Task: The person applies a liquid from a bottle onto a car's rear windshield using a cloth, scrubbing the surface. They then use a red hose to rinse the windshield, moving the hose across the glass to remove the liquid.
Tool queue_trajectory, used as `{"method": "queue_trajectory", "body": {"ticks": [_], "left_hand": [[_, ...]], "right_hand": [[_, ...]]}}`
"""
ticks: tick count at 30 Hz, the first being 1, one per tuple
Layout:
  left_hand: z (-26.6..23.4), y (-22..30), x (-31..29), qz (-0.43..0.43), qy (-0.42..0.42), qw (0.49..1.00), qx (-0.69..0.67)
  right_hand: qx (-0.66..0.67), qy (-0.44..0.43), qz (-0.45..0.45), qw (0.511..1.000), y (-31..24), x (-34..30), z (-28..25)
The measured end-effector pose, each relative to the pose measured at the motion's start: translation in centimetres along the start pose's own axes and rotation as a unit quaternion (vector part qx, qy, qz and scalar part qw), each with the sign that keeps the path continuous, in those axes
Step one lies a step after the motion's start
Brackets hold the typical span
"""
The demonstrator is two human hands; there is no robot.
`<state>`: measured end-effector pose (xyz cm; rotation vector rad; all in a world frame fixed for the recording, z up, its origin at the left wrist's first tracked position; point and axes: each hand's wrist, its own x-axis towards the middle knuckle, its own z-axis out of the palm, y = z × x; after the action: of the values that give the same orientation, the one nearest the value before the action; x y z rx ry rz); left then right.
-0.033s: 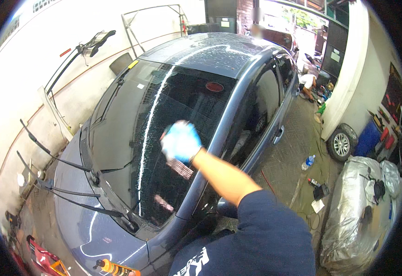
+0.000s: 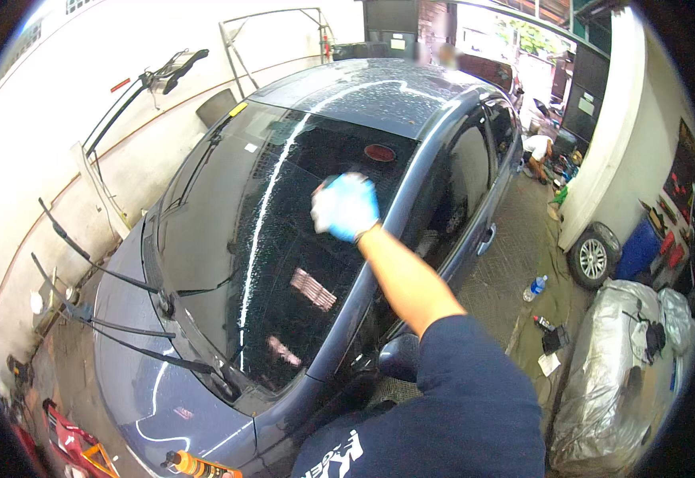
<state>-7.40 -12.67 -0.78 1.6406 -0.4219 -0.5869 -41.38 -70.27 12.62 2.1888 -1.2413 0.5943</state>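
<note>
My right hand point(image 2: 349, 206), in a light blue glove, is over the upper right part of a dark windshield point(image 2: 212, 207). Its fingers look closed around a small pale pad point(image 2: 321, 213), pressed to the glass; motion blurs both, and the pad's exact kind is unclear. The glass belongs to a blue-grey car point(image 2: 339, 86) with whitish specks on its roof. A bright streak of reflected light runs down the windshield. At the lower edge an orange bottle with a black cap point(image 2: 196, 464) is partly cut off. My left hand is out of view.
Raised wiper arms point(image 2: 101, 267) stick out left of the windshield. The side mirror point(image 2: 398, 361) is below my forearm. Along the right are a loose wheel point(image 2: 592, 259), a water bottle point(image 2: 534, 288) and a plastic-covered object point(image 2: 602, 374). Another person point(image 2: 537, 150) crouches farther back.
My right hand has moved up and to the right across the windshield, still with the pad. A pinkish reflection on the glass is now uncovered. The view has shifted slightly.
</note>
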Motion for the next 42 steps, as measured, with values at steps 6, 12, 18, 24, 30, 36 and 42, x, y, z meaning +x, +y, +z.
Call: {"method": "queue_trajectory", "body": {"ticks": [6,12,18,24,30,36,42], "left_hand": [[-3.5,-3.0,-0.4,0.016,-0.009,1.0,-0.015],[-2.5,-3.2,-0.5,0.014,0.002,1.0,0.0],[1.4,1.6,0.4,0.005,-0.036,0.999,-0.007],[3.2,3.3,1.1,-0.023,-0.051,0.998,-0.016],[3.1,2.4,0.0,-0.014,-0.041,0.999,-0.021],[2.5,2.0,-2.0,-0.02,0.028,0.999,-0.041],[2.7,1.2,-1.9,0.007,0.031,0.999,-0.012]], "right_hand": [[-0.105,0.108,0.265,0.952,9.3,3.4,1.0],[0.021,-0.001,0.064,0.998,-6.4,-0.6,-1.2],[0.35,0.026,-0.14,0.926,-27.6,-15.8,2.2],[0.344,-0.082,-0.253,0.901,-29.4,-16.8,7.2],[0.092,0.001,-0.049,0.995,-4.4,-1.2,7.1],[0.015,-0.149,0.127,0.98,6.5,7.9,5.9],[0.077,0.03,-0.138,0.987,-2.8,6.6,6.2]]}}
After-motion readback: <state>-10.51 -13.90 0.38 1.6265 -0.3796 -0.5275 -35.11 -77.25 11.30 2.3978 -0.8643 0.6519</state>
